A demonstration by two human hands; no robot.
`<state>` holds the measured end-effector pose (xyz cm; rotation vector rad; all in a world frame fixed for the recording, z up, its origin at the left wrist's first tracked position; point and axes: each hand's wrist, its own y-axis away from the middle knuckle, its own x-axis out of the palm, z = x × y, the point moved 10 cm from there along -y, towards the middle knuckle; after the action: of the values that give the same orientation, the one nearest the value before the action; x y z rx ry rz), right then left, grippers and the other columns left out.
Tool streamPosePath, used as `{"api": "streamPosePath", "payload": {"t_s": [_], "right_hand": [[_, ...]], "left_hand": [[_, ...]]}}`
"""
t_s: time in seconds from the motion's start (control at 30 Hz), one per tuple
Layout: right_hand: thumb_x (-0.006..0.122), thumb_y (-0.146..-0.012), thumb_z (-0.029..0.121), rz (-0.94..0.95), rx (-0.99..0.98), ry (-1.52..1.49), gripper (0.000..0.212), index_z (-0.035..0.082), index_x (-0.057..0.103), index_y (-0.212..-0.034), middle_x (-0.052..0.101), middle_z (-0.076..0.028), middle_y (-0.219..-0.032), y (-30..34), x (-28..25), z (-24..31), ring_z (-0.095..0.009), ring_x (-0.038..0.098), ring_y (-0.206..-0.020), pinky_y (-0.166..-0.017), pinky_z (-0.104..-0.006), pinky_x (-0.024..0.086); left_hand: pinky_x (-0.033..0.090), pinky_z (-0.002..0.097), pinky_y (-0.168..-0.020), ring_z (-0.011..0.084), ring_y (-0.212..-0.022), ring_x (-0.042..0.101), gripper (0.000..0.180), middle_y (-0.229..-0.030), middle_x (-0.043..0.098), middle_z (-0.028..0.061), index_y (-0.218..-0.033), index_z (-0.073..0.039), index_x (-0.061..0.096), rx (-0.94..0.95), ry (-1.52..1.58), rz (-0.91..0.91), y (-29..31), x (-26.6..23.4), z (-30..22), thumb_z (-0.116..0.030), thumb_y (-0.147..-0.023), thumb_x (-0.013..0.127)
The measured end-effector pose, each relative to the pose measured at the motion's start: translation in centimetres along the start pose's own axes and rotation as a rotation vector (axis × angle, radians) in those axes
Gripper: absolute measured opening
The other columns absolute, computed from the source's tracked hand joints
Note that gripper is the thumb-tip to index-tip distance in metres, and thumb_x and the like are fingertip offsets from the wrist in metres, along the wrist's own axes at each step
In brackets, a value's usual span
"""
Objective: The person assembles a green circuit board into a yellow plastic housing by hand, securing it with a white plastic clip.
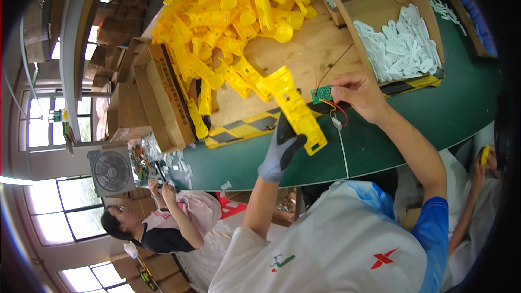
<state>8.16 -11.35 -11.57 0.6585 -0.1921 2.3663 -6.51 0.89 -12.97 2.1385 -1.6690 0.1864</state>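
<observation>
The left hand (pixel 281 147), in a grey and black glove, grips a yellow housing (pixel 297 111) by its near side. The housing lies at one o'clock from that hand, tilted, its long axis running from eleven to five o'clock and its ribbed hollow showing. The bare right hand (pixel 364 96) pinches a green circuit board (pixel 322 95) between thumb and fingers. The board sits at nine o'clock from the right hand, just beside the housing at its two o'clock and apart from it. Thin wires (pixel 345 114) loop from the board, with a white connector (pixel 337 121) at its five o'clock.

Beneath is a green tabletop (pixel 260 164), carrying a wooden board (pixel 296 54) edged in black-and-yellow tape (pixel 244 131). Beyond the hands, a yellow pile of parts (pixel 217 27) spreads at eleven o'clock from the left hand; a cardboard box (pixel 345 8) of white parts (pixel 401 46) stands at one o'clock from the right.

Farther off, a seated co-worker (pixel 179 220) is at eight o'clock from the left hand, and a grey fan (pixel 111 172) at nine.
</observation>
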Motion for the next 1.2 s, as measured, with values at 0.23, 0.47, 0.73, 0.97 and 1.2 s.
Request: {"api": "streamPosePath", "payload": {"t_s": [0.23, 0.47, 0.73, 0.97, 1.2], "right_hand": [[0.070, -0.090, 0.007, -0.043, -0.011, 0.146, 0.019, -0.004, 0.069, -0.105, 0.071, -0.007, -0.095, -0.8, 0.2, 0.3, -0.009, 0.066, -0.084, -0.076, -0.0212, 0.053], [0.069, -0.090, 0.005, -0.111, -0.014, 0.250, 0.016, -0.005, 0.069, -0.103, 0.071, -0.007, -0.095, -0.7, -0.5, 0.1, -0.010, 0.066, -0.086, -0.078, -0.0222, 0.054], [0.069, -0.090, 0.007, -0.136, 0.001, 0.276, 0.018, -0.005, 0.069, -0.103, 0.071, -0.006, -0.092, -0.8, -0.9, -0.7, -0.008, 0.066, -0.083, -0.076, -0.0203, 0.053], [0.071, -0.090, 0.009, -0.157, -0.012, 0.243, 0.020, -0.006, 0.070, -0.103, 0.071, -0.007, -0.091, -1.0, -0.9, -0.8, -0.008, 0.065, -0.083, -0.077, -0.0210, 0.053], [0.069, -0.090, 0.005, -0.165, -0.025, 0.293, 0.016, -0.002, 0.070, -0.104, 0.070, -0.005, -0.090, -0.4, -0.6, -1.5, -0.007, 0.064, -0.080, -0.073, -0.0199, 0.051]], "left_hand": [[0.054, 0.0411, -0.090, 0.0287, -0.108, 0.063, 0.069, -0.121, 0.060, 0.0148, -0.143, -0.006, 0.034, -0.051, 0.304, 0.231, -4.3, 5.4, 1.5, -0.015, -0.083, 0.066], [0.056, 0.0350, -0.082, 0.0237, -0.100, 0.066, 0.056, -0.118, 0.061, 0.0132, -0.143, -0.009, 0.035, 0.032, 0.139, 0.138, -5.0, 4.5, 1.6, -0.012, -0.093, 0.058], [0.057, 0.0361, -0.077, 0.0256, -0.095, 0.066, 0.061, -0.117, 0.061, 0.0141, -0.144, -0.009, 0.033, 0.035, 0.080, 0.056, -5.4, 3.4, 3.0, -0.017, -0.088, 0.058], [0.055, 0.0328, -0.075, 0.0221, -0.091, 0.065, 0.053, -0.114, 0.061, 0.0123, -0.144, -0.008, 0.034, 0.053, 0.238, 0.098, -5.1, 3.9, 2.3, -0.009, -0.094, 0.054], [0.052, 0.0287, -0.068, 0.0146, -0.082, 0.063, 0.027, -0.097, 0.061, 0.0072, -0.122, -0.007, 0.048, 0.064, 0.166, -0.096, -5.3, 3.0, 2.4, -0.023, -0.100, 0.052]]}}
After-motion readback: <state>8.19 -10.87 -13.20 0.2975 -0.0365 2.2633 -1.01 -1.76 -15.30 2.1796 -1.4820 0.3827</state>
